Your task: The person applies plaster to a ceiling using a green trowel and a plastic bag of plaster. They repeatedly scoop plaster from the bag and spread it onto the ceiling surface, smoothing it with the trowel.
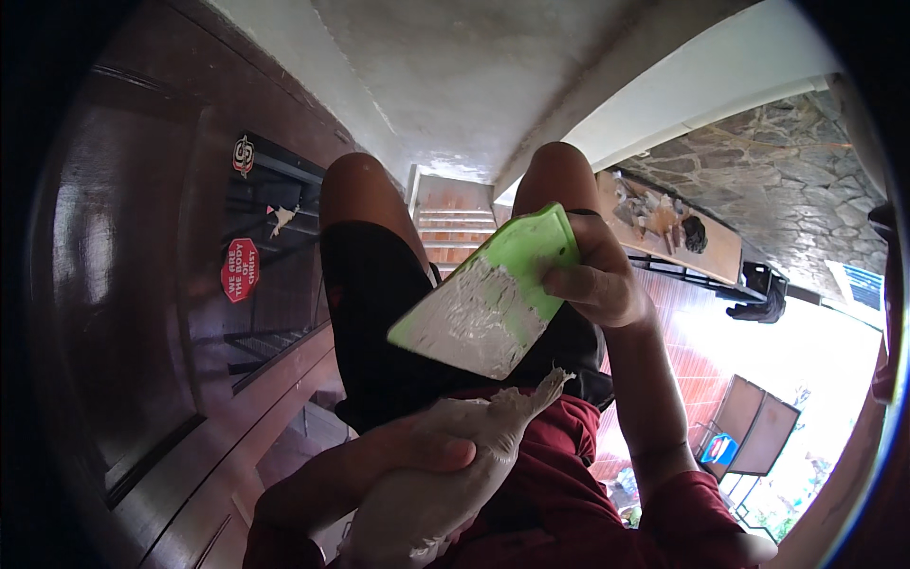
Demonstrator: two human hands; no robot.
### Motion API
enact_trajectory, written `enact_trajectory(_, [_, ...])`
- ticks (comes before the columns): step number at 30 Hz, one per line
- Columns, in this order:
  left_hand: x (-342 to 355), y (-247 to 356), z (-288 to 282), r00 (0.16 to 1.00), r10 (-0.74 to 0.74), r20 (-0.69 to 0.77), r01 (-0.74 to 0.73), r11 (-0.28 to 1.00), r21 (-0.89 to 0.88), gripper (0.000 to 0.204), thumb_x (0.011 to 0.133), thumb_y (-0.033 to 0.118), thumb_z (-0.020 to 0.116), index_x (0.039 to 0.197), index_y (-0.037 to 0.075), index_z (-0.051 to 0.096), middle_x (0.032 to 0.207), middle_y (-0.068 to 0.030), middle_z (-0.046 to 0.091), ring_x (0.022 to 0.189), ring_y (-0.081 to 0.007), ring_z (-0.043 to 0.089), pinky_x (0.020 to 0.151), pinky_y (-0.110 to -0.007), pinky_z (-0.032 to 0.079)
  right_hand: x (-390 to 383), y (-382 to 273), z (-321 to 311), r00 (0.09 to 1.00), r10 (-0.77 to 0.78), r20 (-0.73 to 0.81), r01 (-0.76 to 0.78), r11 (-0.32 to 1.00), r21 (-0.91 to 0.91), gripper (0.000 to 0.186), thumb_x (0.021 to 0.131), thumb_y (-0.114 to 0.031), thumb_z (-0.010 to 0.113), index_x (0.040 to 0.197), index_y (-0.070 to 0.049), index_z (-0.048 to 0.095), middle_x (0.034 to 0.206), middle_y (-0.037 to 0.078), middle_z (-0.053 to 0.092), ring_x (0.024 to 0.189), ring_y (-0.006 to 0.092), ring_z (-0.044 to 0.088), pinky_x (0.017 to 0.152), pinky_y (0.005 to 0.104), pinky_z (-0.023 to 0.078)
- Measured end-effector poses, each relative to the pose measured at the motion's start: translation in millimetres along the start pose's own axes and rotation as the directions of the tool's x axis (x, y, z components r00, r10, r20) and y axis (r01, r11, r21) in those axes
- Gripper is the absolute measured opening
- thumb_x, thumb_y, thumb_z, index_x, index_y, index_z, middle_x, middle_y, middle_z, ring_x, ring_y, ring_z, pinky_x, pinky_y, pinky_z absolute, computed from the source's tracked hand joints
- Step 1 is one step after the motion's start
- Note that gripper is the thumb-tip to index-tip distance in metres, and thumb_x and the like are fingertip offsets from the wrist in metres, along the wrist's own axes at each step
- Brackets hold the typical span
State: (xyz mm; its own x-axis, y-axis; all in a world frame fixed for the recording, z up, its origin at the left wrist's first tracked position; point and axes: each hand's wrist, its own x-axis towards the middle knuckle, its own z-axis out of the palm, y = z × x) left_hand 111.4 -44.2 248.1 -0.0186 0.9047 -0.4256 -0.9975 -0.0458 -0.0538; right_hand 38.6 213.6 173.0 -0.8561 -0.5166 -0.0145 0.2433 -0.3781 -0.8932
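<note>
My right hand (604,280) grips a flat green plastic spreader (531,242) by its narrower end, thumb on the near face. Whitish putty coats most of the spreader's wide part. Below it, my left hand (422,444) is closed around a bulging, pale grey plastic bag (431,498) held against my red shirt. The bag's twisted neck (548,387) points up and to the right, a little below the spreader and apart from it. What is inside the bag is hidden.
On the left stands a dark brown door (142,284) with a glass pane and stickers. A pale plastered wall (474,85) is ahead. Steps (457,228) show between my knees. At right are a cluttered wooden bench (725,251), a stone wall (777,180) and a brown folding table (763,431).
</note>
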Motion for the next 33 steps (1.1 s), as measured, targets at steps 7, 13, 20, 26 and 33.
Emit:
enact_trajectory(7, [-0.1, -3.9, -3.2, 0.994, -0.108, 0.008, 0.108, 0.987, -0.117, 0.058, 0.088, 0.053, 0.057, 0.091, -0.005, 0.059, 0.071, -0.0184, 0.061, 0.065, -0.0306, 0.063, 0.069, -0.044, 0.053, 10.2, -12.9, 9.5, 0.998, -0.01, 0.055, 0.012, 1.0, -0.026, 0.04, 0.084, -0.006, 0.061, 0.121, 0.008, 0.057, 0.096, 0.006, 0.066, 0.083, 0.0107, 0.06, 0.074, 0.0244, 0.048])
enact_trajectory(13, [-3.7, -0.5, -10.8, 0.996, -0.087, 0.004, 0.087, 0.994, -0.06, 0.065, 0.089, 0.058, 0.049, 0.085, -0.006, 0.058, 0.069, -0.017, 0.059, 0.067, -0.0315, 0.062, 0.073, -0.046, 0.053, 9.7, -25.8, 4.3, 0.982, 0.038, 0.183, -0.007, 0.986, -0.167, 0.035, 0.085, -0.008, 0.061, 0.116, 0.008, 0.059, 0.094, 0.006, 0.066, 0.084, 0.0101, 0.059, 0.076, 0.0249, 0.048])
enact_trajectory(20, [-6.2, -4.0, -13.7, 0.994, -0.112, 0.001, 0.111, 0.99, -0.083, 0.064, 0.091, 0.057, 0.045, 0.085, -0.006, 0.057, 0.07, -0.0168, 0.058, 0.069, -0.0311, 0.061, 0.076, -0.046, 0.052, 14.3, -9.2, -5.1, 0.974, -0.031, 0.223, 0.055, 0.993, -0.101, 0.035, 0.079, -0.007, 0.064, 0.11, 0.009, 0.062, 0.092, 0.008, 0.066, 0.082, 0.0109, 0.06, 0.073, 0.0251, 0.049])
enact_trajectory(26, [-5.1, -10.2, -21.7, 0.98, -0.109, 0.167, 0.14, 0.973, -0.186, 0.063, 0.092, 0.057, 0.042, 0.088, -0.004, 0.058, 0.074, -0.0156, 0.059, 0.076, -0.0309, 0.061, 0.083, -0.045, 0.049, 19.0, -1.8, -14.3, 0.969, -0.026, 0.246, 0.047, 0.996, -0.081, 0.038, 0.073, -0.006, 0.066, 0.108, 0.01, 0.063, 0.091, 0.008, 0.067, 0.08, 0.0116, 0.06, 0.071, 0.0255, 0.05])
enact_trajectory(33, [-7.0, -6.6, -19.9, 0.989, -0.128, 0.078, 0.137, 0.984, -0.116, 0.063, 0.091, 0.057, 0.041, 0.088, -0.003, 0.058, 0.074, -0.0152, 0.059, 0.076, -0.031, 0.061, 0.082, -0.045, 0.048, 21.5, -5.0, -15.7, 0.97, 0.046, 0.24, -0.028, 0.996, -0.08, 0.04, 0.072, -0.01, 0.067, 0.106, 0.01, 0.064, 0.088, 0.007, 0.068, 0.077, 0.0111, 0.06, 0.07, 0.0254, 0.049])
